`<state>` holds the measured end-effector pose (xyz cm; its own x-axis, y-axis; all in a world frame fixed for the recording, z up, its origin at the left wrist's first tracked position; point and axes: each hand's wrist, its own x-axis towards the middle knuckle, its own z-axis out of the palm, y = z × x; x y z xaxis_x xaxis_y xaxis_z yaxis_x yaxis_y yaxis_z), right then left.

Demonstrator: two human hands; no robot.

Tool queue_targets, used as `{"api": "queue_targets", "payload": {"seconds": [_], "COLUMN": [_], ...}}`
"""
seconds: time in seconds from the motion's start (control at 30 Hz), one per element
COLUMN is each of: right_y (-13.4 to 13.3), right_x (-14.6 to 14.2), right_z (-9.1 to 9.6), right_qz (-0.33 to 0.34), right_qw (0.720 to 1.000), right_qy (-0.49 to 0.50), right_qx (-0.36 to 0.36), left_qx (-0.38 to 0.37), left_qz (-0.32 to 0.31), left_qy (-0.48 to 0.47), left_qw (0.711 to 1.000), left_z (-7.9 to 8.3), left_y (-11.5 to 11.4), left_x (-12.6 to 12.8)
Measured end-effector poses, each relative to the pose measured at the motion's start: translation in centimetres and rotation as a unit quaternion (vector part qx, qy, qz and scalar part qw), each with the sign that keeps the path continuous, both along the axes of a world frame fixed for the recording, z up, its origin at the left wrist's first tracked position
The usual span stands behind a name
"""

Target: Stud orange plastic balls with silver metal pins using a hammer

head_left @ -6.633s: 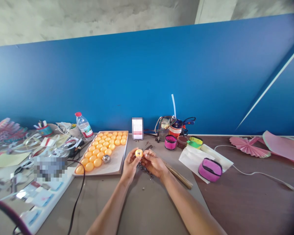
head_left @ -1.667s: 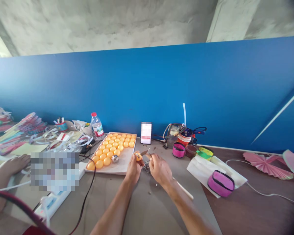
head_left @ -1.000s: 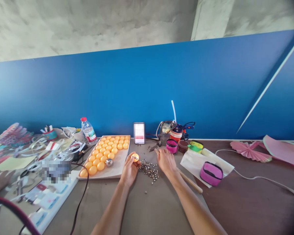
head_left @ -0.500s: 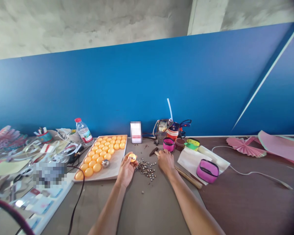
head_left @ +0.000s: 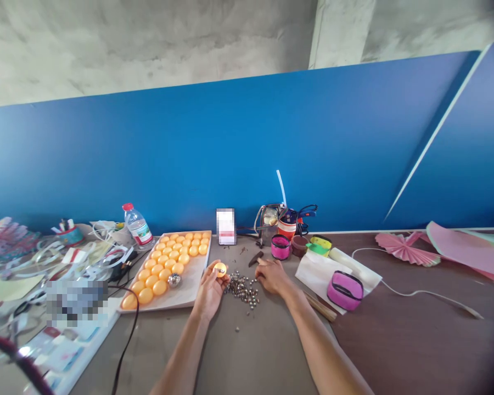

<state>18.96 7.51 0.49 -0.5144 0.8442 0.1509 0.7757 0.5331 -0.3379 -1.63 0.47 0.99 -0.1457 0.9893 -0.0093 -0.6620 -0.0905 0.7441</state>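
Observation:
My left hand [head_left: 209, 289] is closed round an orange ball [head_left: 219, 269], held just above the table beside the tray [head_left: 188, 299]. My right hand [head_left: 272, 276] rests knuckles up on the table, its fingers bent together at the edge of a pile of small metal beads [head_left: 242, 287]; what they pinch is hidden. A small dark hammer head [head_left: 255, 258] lies just beyond that hand, and its wooden handle [head_left: 321, 308] shows behind my wrist. The tray carries several orange balls [head_left: 164, 263] in rows and one bead-covered silver ball [head_left: 173, 280].
A water bottle [head_left: 136, 225], ribbons and cards crowd the left. A black cable [head_left: 127, 334] crosses the near left. Behind the beads stand a pink cup [head_left: 280, 247] and tool pots. A pink pouch [head_left: 346, 288] on white paper and pink paper fans [head_left: 403, 247] lie right.
My right hand laid the hammer down beyond the beads and came back to the pile's edge. The left hand kept the orange ball beside the tray.

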Motion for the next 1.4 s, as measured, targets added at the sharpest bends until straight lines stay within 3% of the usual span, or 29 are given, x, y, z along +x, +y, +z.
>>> {"api": "queue_targets", "payload": {"seconds": [0.1, 0.2, 0.3, 0.4, 0.67, 0.77, 0.87, 1.07, 1.23, 1.4], "right_y": [0.2, 0.3, 0.0, -0.7, -2.4, -2.6, -2.7, -3.0, -2.9, -3.1], "right_x": [0.0, -0.6, -2.1, -3.9, -5.2, -5.4, -5.9, -6.3, -6.4, -6.1], "right_z": [-0.2, -0.2, -0.1, 0.2, 1.6, 1.8, 1.7, 1.4, 1.6, 2.1], "right_qz": [-0.01, -0.022, -0.032, -0.02, 0.04, 0.053, 0.052, 0.061, 0.057, 0.081], "right_qw": [0.998, 0.973, 0.892, 0.808, 0.637, 0.593, 0.566, 0.552, 0.525, 0.524], "right_qy": [0.055, 0.228, 0.443, 0.557, 0.681, 0.698, 0.716, 0.713, 0.742, 0.73], "right_qx": [0.014, 0.006, -0.09, -0.191, -0.358, -0.397, -0.404, -0.428, -0.414, -0.431], "left_qx": [-0.007, -0.006, 0.003, 0.011, 0.016, 0.018, 0.016, 0.016, 0.021, 0.025], "left_qz": [-0.007, -0.011, -0.016, -0.024, -0.037, -0.052, -0.06, -0.063, -0.065, -0.068], "left_qy": [-0.007, -0.019, -0.033, -0.044, -0.034, -0.024, -0.018, -0.007, -0.003, 0.0], "left_qw": [1.0, 1.0, 0.999, 0.999, 0.999, 0.998, 0.998, 0.998, 0.998, 0.997], "left_z": [0.1, 0.3, 0.7, 1.0, 0.8, 0.5, 0.4, 0.8, 0.9, 0.7], "left_y": [0.1, 0.0, -0.1, -0.3, -0.4, -0.3, -0.4, -0.6, -0.6, -0.6], "left_x": [0.1, 0.2, 0.4, 0.7, 0.7, 0.6, 0.6, 0.9, 1.0, 1.1]}}
